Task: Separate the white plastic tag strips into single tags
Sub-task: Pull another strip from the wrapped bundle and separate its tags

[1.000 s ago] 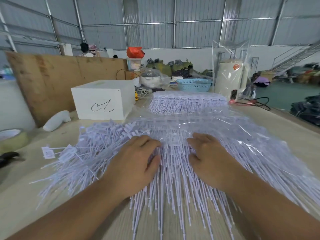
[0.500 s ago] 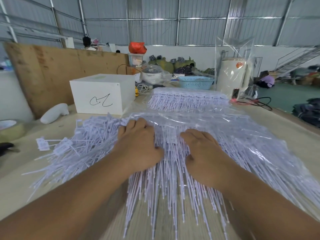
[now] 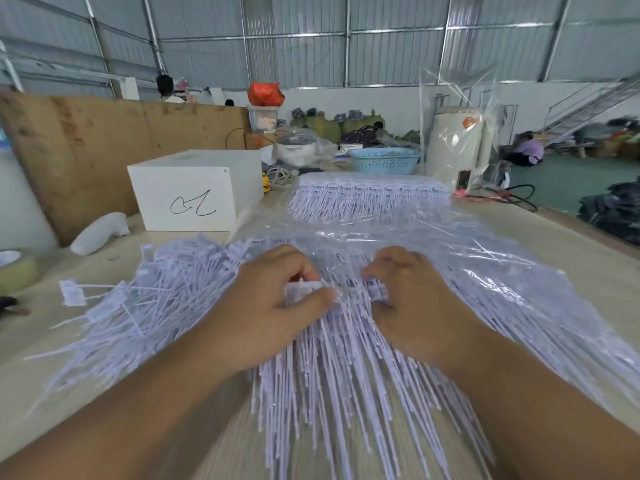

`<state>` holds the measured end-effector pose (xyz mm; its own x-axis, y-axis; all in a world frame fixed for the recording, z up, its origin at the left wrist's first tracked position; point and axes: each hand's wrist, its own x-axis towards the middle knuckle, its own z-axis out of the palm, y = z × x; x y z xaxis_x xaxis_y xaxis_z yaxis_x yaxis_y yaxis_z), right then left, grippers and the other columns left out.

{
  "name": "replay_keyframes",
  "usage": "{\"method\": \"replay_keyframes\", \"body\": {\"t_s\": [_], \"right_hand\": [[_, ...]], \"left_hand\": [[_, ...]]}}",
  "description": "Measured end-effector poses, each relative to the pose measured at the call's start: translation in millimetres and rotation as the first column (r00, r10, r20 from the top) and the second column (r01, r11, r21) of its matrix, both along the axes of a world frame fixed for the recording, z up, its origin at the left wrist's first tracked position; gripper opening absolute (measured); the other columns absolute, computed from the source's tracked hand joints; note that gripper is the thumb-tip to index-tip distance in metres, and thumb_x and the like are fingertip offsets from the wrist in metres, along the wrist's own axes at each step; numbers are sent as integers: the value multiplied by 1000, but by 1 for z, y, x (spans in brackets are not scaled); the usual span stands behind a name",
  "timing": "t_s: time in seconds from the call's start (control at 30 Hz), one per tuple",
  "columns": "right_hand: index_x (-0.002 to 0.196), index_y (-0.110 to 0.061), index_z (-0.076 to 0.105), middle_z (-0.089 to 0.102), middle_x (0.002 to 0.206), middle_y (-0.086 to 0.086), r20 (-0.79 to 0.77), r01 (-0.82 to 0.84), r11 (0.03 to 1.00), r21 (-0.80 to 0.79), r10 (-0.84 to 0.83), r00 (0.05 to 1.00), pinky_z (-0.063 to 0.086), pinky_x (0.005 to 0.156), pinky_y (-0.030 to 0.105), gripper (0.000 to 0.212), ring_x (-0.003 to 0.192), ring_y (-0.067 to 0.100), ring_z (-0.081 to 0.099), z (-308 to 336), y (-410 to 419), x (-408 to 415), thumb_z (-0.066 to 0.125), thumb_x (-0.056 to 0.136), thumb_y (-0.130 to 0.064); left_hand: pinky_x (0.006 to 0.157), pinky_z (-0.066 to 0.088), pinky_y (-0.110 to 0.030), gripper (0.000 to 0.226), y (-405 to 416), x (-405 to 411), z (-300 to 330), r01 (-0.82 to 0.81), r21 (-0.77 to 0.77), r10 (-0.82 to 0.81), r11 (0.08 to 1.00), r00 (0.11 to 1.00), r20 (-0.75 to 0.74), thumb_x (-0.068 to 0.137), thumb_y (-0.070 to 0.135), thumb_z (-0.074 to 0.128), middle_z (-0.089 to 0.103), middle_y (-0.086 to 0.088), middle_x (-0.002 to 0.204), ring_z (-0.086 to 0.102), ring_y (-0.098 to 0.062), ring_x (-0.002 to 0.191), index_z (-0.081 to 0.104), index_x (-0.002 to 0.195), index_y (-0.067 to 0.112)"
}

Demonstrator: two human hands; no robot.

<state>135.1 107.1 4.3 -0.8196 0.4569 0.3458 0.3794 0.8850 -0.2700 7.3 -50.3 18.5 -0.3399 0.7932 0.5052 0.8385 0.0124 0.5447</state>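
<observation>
A wide fan of white plastic tag strips (image 3: 346,382) lies on the table in front of me, partly under clear plastic wrap (image 3: 485,271). My left hand (image 3: 266,306) has its fingers curled and pinches the flat head end of a tag strip (image 3: 301,289) between thumb and fingers. My right hand (image 3: 415,303) grips the head end of the strip beside it, fingers curled under. A heap of loose single tags (image 3: 145,299) spreads to the left. A second bundle of joined strips (image 3: 367,195) lies further back.
A white box (image 3: 194,192) with a scribble stands at the back left, a white handle-shaped tool (image 3: 100,233) beside it. A tape roll (image 3: 14,268) sits at the left edge. A blue basket (image 3: 384,161), a wrapped white appliance (image 3: 453,147) and cables (image 3: 502,195) stand behind.
Both hands went from lying flat on the strips to curling their fingers and lifting the head ends of the strips between them.
</observation>
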Motion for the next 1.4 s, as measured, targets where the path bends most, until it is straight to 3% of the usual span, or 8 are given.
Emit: {"method": "replay_keyframes", "body": {"t_s": [0.1, 0.2, 0.37, 0.53, 0.6, 0.87, 1.2, 1.4], "right_hand": [[112, -24, 48, 41, 120, -6, -84, -19, 1000, -17, 17, 996, 34, 102, 32, 33, 116, 19, 36, 0, -3, 3, 58, 84, -9], [94, -25, 38, 40, 103, -6, -175, 27, 1000, -3, -27, 984, 35, 84, 29, 33, 99, 17, 38, 5, -8, 4, 62, 81, -8], [77, -19, 53, 59, 75, -2, -43, 135, 990, 32, -134, 990, 42, 63, 26, 9, 71, 20, 56, 9, -8, 7, 53, 86, -21], [133, -30, 50, 48, 117, -1, -3, 70, 997, 44, -70, 998, 44, 93, 35, 41, 112, 23, 42, 0, 1, 2, 50, 93, -24], [133, -32, 52, 41, 118, -2, 33, 70, 991, 113, -74, 997, 41, 95, 37, 41, 110, 23, 37, -2, 3, 0, 50, 92, -25], [130, -29, 51, 49, 120, -4, -33, 113, 980, 163, -109, 994, 32, 96, 39, 40, 115, 23, 37, -1, 0, -4, 53, 91, -22], [114, -24, 63, 52, 106, -5, -180, 173, 951, 255, -129, 975, 16, 84, 36, 31, 107, 20, 31, 16, -5, 4, 66, 86, -36], [131, -27, 53, 49, 110, -6, -189, 84, 974, 210, -44, 981, 19, 91, 33, 42, 107, 18, 31, 24, -6, 13, 62, 91, -37]], "left_hand": [[83, 43, -35, 7, -1, -4, 1, -9, 40, 11, 999, 999, -43, 85, 16, 69, 60, 5, 89, 57, -10, 88, 63, 81, 16], [86, 43, -33, 3, 0, -5, 0, -40, 96, 51, 995, 992, -116, 83, 18, 67, 59, 8, 92, 56, -10, 93, 64, 82, 16], [97, 26, -14, 13, 1, -4, -1, -98, 134, 120, 986, 978, -169, 76, 25, 65, 50, 15, 106, 45, -7, 108, 67, 87, 17], [99, 31, -24, 11, 2, 3, -2, -49, 143, 71, 988, 986, -151, 75, 22, 66, 49, 14, 106, 49, -11, 110, 65, 85, 19], [98, 35, -33, 13, 2, 7, -3, -36, 137, 57, 990, 987, -153, 74, 23, 67, 49, 13, 105, 50, -13, 108, 64, 86, 17], [86, 40, -29, 17, 3, 17, 2, 2, 196, 50, 981, 965, -258, 77, 23, 61, 50, 11, 100, 50, -7, 95, 52, 92, 25], [101, 28, -25, 50, 6, -13, -16, -182, -60, 161, 981, 951, -263, 87, 38, 68, 49, 12, 127, 40, -10, 121, 54, 133, 25], [97, 17, -16, 58, 11, -15, -24, -220, -61, 198, 974, 945, -259, 91, 40, 60, 42, 13, 141, 30, -7, 125, 42, 145, 30]]}}
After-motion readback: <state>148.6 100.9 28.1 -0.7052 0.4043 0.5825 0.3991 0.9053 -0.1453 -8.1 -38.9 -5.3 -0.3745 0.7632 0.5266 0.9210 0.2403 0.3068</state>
